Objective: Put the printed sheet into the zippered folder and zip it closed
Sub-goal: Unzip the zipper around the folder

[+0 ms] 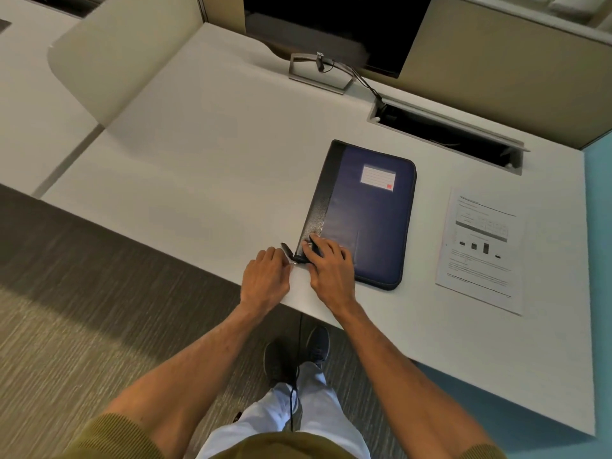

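A dark blue zippered folder with a black spine and a white label lies flat and closed on the white desk. The printed sheet lies flat on the desk to its right, apart from it. My right hand presses down on the folder's near left corner. My left hand is just left of that corner, fingers pinched on the black zipper pull tab that sticks out from the corner.
A monitor on a metal stand is at the back of the desk. An open cable tray with a cable running into it sits behind the folder. The desk's near edge runs just under my hands.
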Demonstrator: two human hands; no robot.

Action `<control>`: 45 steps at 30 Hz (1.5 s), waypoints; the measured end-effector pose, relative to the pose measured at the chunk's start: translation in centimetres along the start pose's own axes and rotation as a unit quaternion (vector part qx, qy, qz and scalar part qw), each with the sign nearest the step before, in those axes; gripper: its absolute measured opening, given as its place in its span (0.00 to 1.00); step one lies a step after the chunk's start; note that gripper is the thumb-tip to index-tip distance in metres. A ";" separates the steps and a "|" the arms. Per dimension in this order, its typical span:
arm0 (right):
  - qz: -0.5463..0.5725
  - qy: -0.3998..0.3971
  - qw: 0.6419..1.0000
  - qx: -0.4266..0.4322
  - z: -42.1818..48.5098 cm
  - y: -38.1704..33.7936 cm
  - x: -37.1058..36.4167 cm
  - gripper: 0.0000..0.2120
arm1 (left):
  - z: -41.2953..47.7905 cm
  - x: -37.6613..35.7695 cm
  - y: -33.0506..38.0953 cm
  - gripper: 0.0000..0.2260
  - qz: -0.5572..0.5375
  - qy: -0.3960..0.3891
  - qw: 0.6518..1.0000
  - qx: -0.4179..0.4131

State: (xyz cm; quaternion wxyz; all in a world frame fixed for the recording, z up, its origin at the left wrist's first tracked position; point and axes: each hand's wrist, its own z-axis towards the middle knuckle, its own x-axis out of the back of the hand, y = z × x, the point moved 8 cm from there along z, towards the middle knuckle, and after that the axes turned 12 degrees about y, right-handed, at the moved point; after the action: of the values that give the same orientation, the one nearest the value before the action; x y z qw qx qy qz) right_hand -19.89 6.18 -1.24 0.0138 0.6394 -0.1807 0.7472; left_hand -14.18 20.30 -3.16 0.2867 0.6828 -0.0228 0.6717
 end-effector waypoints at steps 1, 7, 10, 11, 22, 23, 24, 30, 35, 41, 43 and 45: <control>-0.005 -0.003 1.000 0.003 0.0 0.0 0.0 0.25 | 0.1 0.1 0.0 0.10 0.011 -0.003 1.000 -0.015; -0.015 -0.026 1.000 -0.008 -0.5 0.4 0.1 0.26 | 1.1 0.7 2.1 0.12 0.068 -0.013 0.979 -0.194; -0.007 -0.026 1.000 -0.011 -0.5 0.6 0.2 0.26 | 1.3 0.4 2.1 0.12 0.072 -0.041 0.974 -0.212; -0.002 -0.023 1.000 -0.012 -0.5 0.7 0.4 0.26 | 1.4 0.4 1.9 0.12 0.071 -0.038 0.976 -0.204; -0.002 -0.033 0.999 -0.003 -0.4 0.9 0.4 0.27 | 1.3 0.1 1.2 0.10 0.032 -0.042 0.989 -0.137; -0.005 -0.033 0.999 -0.001 -0.5 0.9 0.4 0.27 | 1.2 0.1 1.3 0.11 0.034 -0.039 0.988 -0.148; -0.009 -0.032 0.999 0.001 -0.6 0.9 0.3 0.28 | 1.3 0.1 1.6 0.12 0.041 -0.035 0.984 -0.170; -0.021 -0.044 0.999 0.003 -0.9 1.0 -0.2 0.28 | 1.6 -0.6 2.9 0.17 0.118 -0.061 0.957 -0.256; -0.022 -0.043 0.999 0.003 -1.1 1.1 -0.3 0.29 | 2.1 -0.2 1.6 0.13 0.071 -0.053 0.975 -0.205; -0.011 -0.041 0.999 -0.001 -1.2 1.1 -0.6 0.29 | 2.0 0.4 1.3 0.09 0.056 -0.055 0.977 -0.200; -0.006 -0.034 0.999 0.005 -1.3 1.3 -0.5 0.29 | 2.0 0.5 1.2 0.09 0.042 -0.061 0.980 -0.187; 0.018 -0.019 1.000 0.007 -1.3 1.5 0.0 0.28 | 2.2 0.9 1.1 0.10 0.014 -0.056 0.985 -0.162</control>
State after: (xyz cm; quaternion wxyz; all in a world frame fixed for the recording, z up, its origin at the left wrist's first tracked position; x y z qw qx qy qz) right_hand -21.54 5.19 -1.79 -0.0076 0.6503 -0.1869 0.7363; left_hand -12.57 18.74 -1.77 0.3820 0.6633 -0.1568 0.6241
